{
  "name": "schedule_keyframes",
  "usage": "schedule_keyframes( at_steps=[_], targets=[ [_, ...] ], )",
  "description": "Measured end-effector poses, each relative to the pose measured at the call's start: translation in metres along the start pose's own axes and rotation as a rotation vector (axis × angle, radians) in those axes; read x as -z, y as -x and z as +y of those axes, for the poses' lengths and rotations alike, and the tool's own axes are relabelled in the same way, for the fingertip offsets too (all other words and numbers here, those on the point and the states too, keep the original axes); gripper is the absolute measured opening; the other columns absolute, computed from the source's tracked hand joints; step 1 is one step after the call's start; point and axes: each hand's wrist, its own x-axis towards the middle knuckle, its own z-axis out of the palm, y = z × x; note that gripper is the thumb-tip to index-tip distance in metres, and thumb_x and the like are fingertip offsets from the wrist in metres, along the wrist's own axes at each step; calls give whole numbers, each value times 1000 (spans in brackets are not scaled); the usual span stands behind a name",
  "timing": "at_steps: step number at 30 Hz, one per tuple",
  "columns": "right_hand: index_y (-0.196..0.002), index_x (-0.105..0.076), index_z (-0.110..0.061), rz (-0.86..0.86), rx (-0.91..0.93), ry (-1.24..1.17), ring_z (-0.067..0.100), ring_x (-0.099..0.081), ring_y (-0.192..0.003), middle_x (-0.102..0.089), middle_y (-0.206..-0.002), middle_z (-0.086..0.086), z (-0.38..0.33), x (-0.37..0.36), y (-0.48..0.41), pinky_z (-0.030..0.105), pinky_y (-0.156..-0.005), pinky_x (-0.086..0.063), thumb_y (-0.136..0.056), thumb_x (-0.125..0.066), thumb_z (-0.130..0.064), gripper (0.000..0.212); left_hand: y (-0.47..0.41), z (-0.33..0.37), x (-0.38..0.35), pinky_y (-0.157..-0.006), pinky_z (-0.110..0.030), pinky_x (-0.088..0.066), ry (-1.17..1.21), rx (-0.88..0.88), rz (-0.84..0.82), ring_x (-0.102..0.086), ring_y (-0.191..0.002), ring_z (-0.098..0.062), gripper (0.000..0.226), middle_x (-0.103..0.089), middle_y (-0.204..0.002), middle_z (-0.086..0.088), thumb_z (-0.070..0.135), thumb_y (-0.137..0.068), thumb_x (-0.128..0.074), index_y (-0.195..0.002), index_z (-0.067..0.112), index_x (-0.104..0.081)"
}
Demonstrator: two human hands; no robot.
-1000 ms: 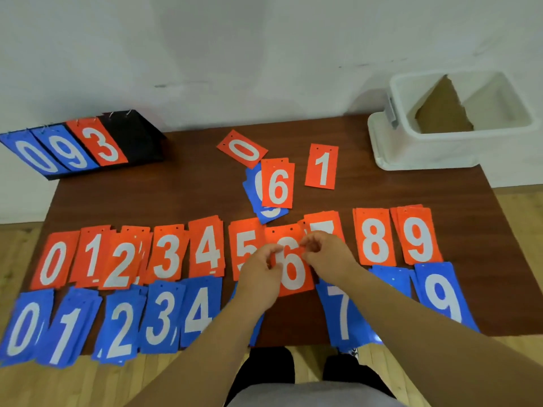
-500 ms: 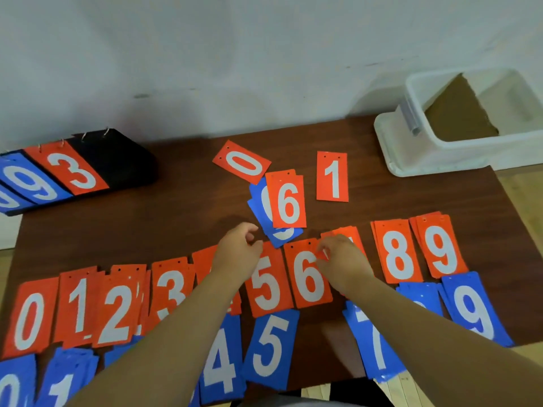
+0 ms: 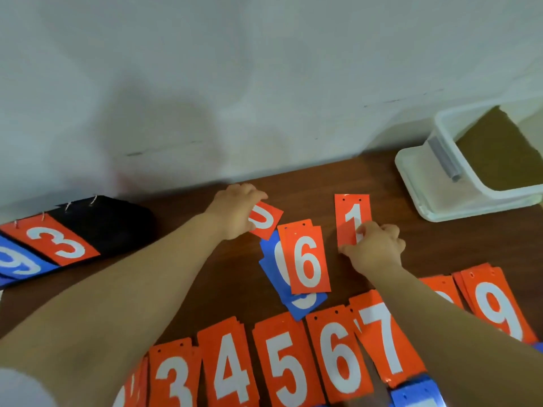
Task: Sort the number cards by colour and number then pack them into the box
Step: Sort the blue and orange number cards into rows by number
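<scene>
Left hand [image 3: 238,214]: stretched to the far side of the surface [image 3: 191,277], fingers curled down over the left end of the orange 0 card [image 3: 266,223], gripping it. Right hand [image 3: 374,249]: pinching the lower edge of the orange 1 card [image 3: 351,215] between thumb and fingertips; card flat or slightly lifted, cannot tell which. Between the two, an orange 6 card [image 3: 308,259] lying on a few blue cards [image 3: 293,304], just beside the 0. Nearer the body, a row of orange piles [image 3: 285,362], 3 to 7 and 9, edges overlapping, the 8 mostly hidden under the right forearm. Box [image 3: 514,193] at the far right corner, open, brown cardboard inside, well apart from both hands. Far left, a black scoreboard stand [image 3: 111,221] showing an orange 3 and a blue 9.
</scene>
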Motion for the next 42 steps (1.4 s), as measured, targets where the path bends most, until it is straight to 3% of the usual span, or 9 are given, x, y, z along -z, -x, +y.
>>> schedule_keyframes(
  at_steps=[8, 13, 17, 20, 24, 28, 32, 37, 42],
  targets=[
    [-131, -54, -30, -65, -52, -48, 33, -57, -114, -49, -132, 7, -1, 1, -16, 44, -88, -57, -72, -88, -44, 70, -24, -10, 0, -97, -41, -45, -86, -40, -126, -50, -120, -26, 91, -48, -132, -2, 54, -69, -86, -144, 29, -42],
    [-129, -60, -24, 23, 80, -227, 23, -63, -104, -61, -133, 5, 5, 7, 2, 32, -77, -54, -91, -73, -25, 41, 5, -25, 1, -97, -39, -48, 248, 135, 55, -57, -119, -29, 56, -52, -134, -4, 30, -87, -75, -137, 26, -49],
    [-114, -67, -32, 64, 180, -517, 14, -64, -101, -66, -122, -5, 7, 35, 46, 30, -81, -54, -93, -70, -22, 23, 68, -6, 12, -99, -33, -45, 786, 431, 430, -56, -126, -27, 70, -54, -144, -2, 12, -91, -67, -149, 38, -38],
    [-104, -69, -36, -110, 232, -803, 7, -68, -96, -68, -110, -16, 11, 51, 101, 26, -79, -56, -93, -72, -18, 21, 131, 50, 15, -100, -34, -45, 1031, 536, 539, -51, -130, -17, 84, -44, -152, 7, 13, -97, -65, -156, 49, -20],
    [-103, -72, -26, -368, 116, -1065, 26, -76, -90, -78, -104, 3, 30, 40, 168, 42, -77, -59, -90, -73, -8, 22, 196, 129, -5, -95, -13, -48, 1261, 526, 557, -57, -120, 0, 55, -56, -140, 15, 13, -98, -64, -144, 40, -51],
    [-106, -68, -16, -468, 111, -1081, 29, -71, -85, -76, -103, 12, 53, 30, 232, 42, -74, -56, -91, -70, -3, 20, 260, 201, -6, -107, -37, -50, 1416, 517, 499, -54, -127, -3, 48, -54, -141, 19, 25, -103, -55, -144, 48, -46],
    [-110, -65, -10, -527, 141, -1117, 33, -67, -89, -73, -105, 14, 82, 40, 255, 39, -72, -54, -92, -68, 1, 22, 303, 241, 8, -97, -20, -47, 1425, 486, 555, -51, -128, -2, 50, -49, -143, 20, 25, -104, -53, -148, 46, -42],
    [-103, -71, -18, -597, 370, -916, 27, -56, -77, -69, -99, 18, 138, 86, 263, 35, -64, -48, -91, -68, 3, 25, 359, 283, 14, -71, -17, -56, 1412, 513, 696, -65, -94, 6, 45, -60, -119, 19, 16, -96, -67, -128, 45, -55],
    [-104, -76, -23, -801, 488, -571, 32, -55, -82, -65, -109, 30, 184, 124, 274, 35, -67, -47, -90, -68, 2, 30, 391, 293, 14, -82, -42, -63, 1397, 417, 283, -74, -92, -16, 26, -74, -109, 0, 6, -90, -73, -107, 25, -68]
  ],
)
